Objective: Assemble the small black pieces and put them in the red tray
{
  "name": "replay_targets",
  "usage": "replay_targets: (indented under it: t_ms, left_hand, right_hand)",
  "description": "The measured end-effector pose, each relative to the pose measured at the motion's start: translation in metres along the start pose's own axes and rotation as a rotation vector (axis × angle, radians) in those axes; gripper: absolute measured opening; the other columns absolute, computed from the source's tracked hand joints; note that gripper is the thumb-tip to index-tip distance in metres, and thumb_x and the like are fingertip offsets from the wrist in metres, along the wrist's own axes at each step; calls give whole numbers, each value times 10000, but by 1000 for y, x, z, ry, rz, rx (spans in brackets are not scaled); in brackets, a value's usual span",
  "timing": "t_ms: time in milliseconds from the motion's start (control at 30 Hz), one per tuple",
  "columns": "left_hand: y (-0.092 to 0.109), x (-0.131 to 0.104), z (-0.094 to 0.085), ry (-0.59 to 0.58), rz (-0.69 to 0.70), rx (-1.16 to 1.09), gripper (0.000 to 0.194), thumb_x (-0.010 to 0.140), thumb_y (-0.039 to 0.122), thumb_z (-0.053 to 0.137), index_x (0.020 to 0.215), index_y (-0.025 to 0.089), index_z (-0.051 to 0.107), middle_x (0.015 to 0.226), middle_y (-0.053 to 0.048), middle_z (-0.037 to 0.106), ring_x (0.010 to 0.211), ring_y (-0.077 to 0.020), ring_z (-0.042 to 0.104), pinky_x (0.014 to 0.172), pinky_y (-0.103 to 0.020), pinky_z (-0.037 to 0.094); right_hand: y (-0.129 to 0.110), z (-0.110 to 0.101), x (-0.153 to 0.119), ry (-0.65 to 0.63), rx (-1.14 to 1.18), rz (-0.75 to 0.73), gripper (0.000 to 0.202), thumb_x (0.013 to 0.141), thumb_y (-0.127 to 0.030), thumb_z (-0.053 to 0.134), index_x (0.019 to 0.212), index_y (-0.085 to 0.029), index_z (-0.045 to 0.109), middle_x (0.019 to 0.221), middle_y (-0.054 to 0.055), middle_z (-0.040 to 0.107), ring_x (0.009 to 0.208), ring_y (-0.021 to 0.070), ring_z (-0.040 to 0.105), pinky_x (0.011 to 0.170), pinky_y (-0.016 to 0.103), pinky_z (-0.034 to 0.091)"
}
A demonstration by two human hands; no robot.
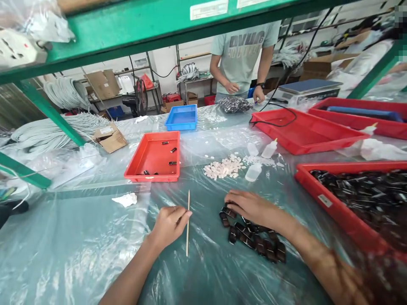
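One thin stick (187, 237) pinched in closed left fingers (184, 218).

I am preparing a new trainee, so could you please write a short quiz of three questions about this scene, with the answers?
1. Which hand holds the thin stick?
2. True or false: the right hand is at the dark pieces on the plastic-covered table.
3. Where is the pile of pale pieces? a) in the blue tray; b) on the table; c) in a red tray.

Key: 1. left hand; 2. true; 3. b
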State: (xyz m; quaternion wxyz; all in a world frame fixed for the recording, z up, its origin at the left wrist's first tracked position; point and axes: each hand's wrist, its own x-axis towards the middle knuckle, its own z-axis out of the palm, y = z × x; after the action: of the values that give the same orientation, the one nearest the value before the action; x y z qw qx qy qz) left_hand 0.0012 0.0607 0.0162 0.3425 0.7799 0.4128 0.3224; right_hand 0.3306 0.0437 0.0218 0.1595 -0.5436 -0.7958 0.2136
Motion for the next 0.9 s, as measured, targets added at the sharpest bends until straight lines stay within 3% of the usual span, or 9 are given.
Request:
replay_targets:
  t_ms: [100, 167, 333, 433, 533, 600, 667, 800, 900]
  left_hand:
    - [13, -8, 20, 84, -58, -143, 202, 1034, 490, 625, 1079, 313, 711, 958, -63, 786, 852, -247, 733, 793, -402, 578]
    - [23, -13, 35, 122, -114, -314, 264, 996, 505, 699, 1183, 320, 684, 1086, -81, 786, 984, -267, 754, 849, -417, 608]
    - [34, -22, 55, 85, -155, -526, 286, 938, 605, 756, 939, 322, 711, 964, -51, 731, 911, -269, 713, 835, -449, 611]
    - [31, -25, 53, 153, -126, -475, 280, 958, 613, 728, 937, 334, 732, 971, -49, 698, 907, -265, 694, 799, -437, 613]
    - [28, -27, 48, 228, -118, -476, 245, 1001, 586, 689, 989, 344, 728, 1062, -56, 718, 953, -261, 712, 840, -444, 625]
    - [29, -26, 44, 252, -155, -516, 221, 1012, 576, 679, 1014, 357, 708, 1102, -50, 753, 995, -276, 736, 893, -476, 632]
    - [31, -24, 41, 250, -206, -552, 209, 1014, 590, 664, 1031, 383, 692, 1092, -38, 780, 1014, -304, 755, 914, -522, 638]
    - [31, -19, 41, 244, -264, -557, 200, 999, 630, 646, 991, 438, 700, 967, -3, 775, 826, -306, 761, 813, -550, 639]
    - [23, -18, 45, 238, -272, -559, 179, 980, 602, 704, 1037, 434, 728, 1007, -1, 806, 897, -304, 803, 829, -519, 660]
  right_hand:
    - [-26, 7, -3, 119, 214, -93, 291, 1107, -461, 523, 1184, -307, 757, 1148, 104, 783, 1020, 323, 776, 932, 501, 642]
    - [-43, 18, -8, 192, 463, -122, 226, 1055, -475, 655, 1236, -401, 769, 1127, 66, 810, 980, 350, 800, 894, 543, 670]
    - [-71, 45, -18, 179, 726, -126, 377, 973, -488, 770, 1292, -677, 703, 1153, -52, 829, 949, 371, 834, 871, 604, 713]
    - [-69, 36, -15, 158, 641, -208, 415, 975, -473, 778, 1366, -600, 722, 1180, -27, 844, 942, 327, 840, 873, 537, 730]
    - [-35, 0, -9, 377, 467, -176, 292, 933, -457, 830, 1220, -403, 831, 1195, 41, 839, 1089, 326, 806, 1016, 530, 686]
    - [7, -29, -9, 624, 400, -33, 258, 973, -431, 765, 1185, -290, 805, 1298, 117, 780, 1276, 354, 707, 1223, 609, 526]
    - [52, -50, -12, 796, 350, 96, 357, 913, -442, 802, 1189, -220, 761, 1396, 197, 691, 1361, 383, 609, 1257, 617, 453]
    - [118, -52, -11, 745, 364, 218, 490, 641, -391, 975, 1046, -210, 768, 1242, 184, 732, 1179, 372, 678, 1053, 539, 579]
    - [134, -32, 0, 694, 409, 248, 412, 681, -403, 946, 989, -216, 745, 1113, 139, 775, 1061, 329, 715, 1033, 520, 590]
